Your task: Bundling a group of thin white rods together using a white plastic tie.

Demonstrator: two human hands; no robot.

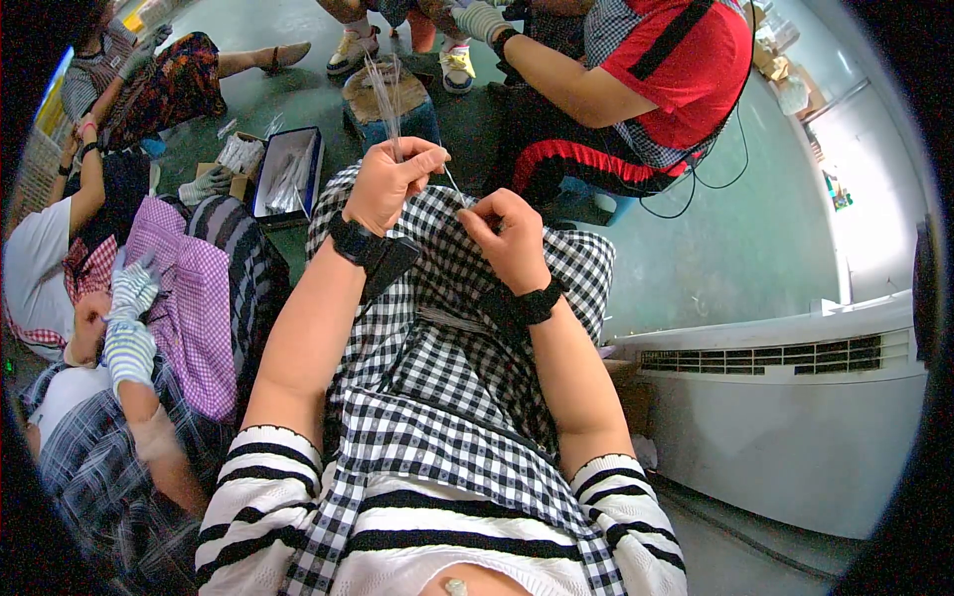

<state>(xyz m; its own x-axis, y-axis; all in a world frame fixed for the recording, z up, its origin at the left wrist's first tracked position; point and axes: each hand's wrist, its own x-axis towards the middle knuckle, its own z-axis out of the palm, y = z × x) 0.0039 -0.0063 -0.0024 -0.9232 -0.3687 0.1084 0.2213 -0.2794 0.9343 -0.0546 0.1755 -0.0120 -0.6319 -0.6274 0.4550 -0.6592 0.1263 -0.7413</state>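
Note:
My left hand (390, 181) is closed around a bundle of thin clear strands (384, 94) that stick up above the fist. Just to its right, my right hand (509, 236) pinches a single thin strand (452, 179) running between the two hands. Both hands hover over my lap, which is covered by a black-and-white checked apron (437, 368). A few more loose strands (447, 320) lie across the apron near my right wrist. Each wrist wears a black band.
A blue open box (288, 174) with strands sits on the green floor ahead left, beside a wood-topped stool (390, 99). A person in striped gloves (129, 318) sits at my left, one in a red shirt (666, 60) ahead. A white appliance (795, 407) stands right.

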